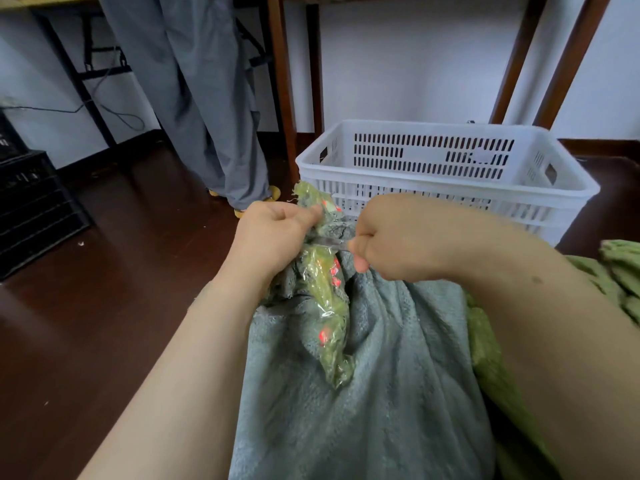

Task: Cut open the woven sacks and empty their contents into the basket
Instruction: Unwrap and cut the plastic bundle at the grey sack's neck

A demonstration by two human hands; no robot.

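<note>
1 sack before basket — left hand pinching its neck, right hand clenched round blade

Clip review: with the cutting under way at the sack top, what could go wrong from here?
1. The blade in the right hand lies very close to the left hand, which grips the bunched top of the sack. A slip could nick its fingers.
2. The sack sits short of the basket, not over it. If the top opens suddenly, the contents may spill onto the floor.
</note>
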